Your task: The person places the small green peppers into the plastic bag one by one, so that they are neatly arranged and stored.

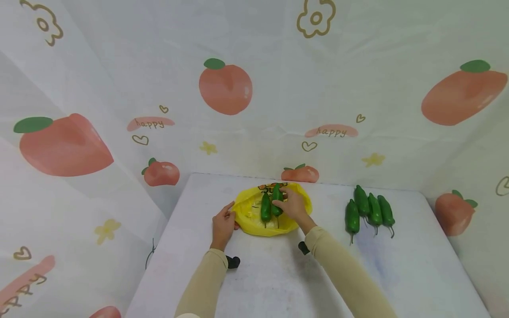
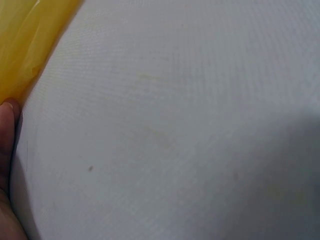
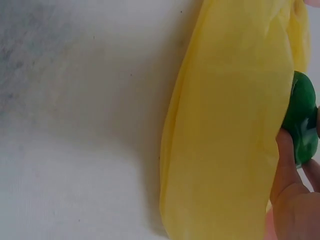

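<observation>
A yellow plastic bag (image 1: 248,211) lies spread with its mouth up near the back of the white table. My left hand (image 1: 223,225) pinches its left rim; the left wrist view has only the fingertips (image 2: 11,117) against the yellow plastic. Over the bag's right side, my right hand (image 1: 294,206) grips a green pepper (image 1: 277,201) between thumb and fingers. A second green pepper (image 1: 265,208) sits inside the bag, just left of the held one. From the right wrist, the held pepper (image 3: 302,112) shows past the bag's yellow side (image 3: 225,130).
Several green peppers (image 1: 374,211) lie grouped at the table's right. Dark wrist-worn pieces (image 1: 233,262) show beside the forearms. A white curtain (image 1: 262,145) printed with fruit hangs behind the table (image 1: 270,282) and along its sides.
</observation>
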The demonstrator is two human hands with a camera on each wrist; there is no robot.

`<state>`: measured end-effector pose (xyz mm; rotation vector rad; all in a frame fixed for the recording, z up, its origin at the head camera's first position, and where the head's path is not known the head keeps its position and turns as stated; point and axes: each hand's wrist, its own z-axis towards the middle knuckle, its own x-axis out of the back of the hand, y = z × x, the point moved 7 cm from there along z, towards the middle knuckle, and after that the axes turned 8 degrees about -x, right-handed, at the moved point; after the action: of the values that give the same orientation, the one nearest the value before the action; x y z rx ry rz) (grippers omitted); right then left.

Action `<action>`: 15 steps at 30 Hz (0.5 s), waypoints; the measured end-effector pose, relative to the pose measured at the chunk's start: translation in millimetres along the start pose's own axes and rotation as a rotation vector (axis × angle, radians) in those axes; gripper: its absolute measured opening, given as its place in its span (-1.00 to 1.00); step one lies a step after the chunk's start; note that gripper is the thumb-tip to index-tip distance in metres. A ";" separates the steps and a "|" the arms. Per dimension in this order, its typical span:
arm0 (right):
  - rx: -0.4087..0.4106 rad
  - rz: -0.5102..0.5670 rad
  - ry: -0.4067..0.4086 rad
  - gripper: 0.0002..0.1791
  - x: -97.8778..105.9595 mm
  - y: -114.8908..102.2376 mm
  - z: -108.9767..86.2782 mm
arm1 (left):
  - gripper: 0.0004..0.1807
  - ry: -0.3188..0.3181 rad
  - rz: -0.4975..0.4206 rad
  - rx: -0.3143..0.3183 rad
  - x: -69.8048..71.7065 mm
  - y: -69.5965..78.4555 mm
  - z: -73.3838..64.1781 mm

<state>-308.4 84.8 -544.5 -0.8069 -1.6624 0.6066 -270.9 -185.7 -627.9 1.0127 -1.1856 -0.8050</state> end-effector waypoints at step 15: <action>-0.055 0.010 -0.051 -0.33 -22.2 1.8 4.6 | -0.53 -0.003 0.010 0.011 0.2 2.5 -1.8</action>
<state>-309.7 68.9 -560.6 -0.8456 -1.7288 0.5952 -269.2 -184.6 -625.6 1.0144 -1.1983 -0.7933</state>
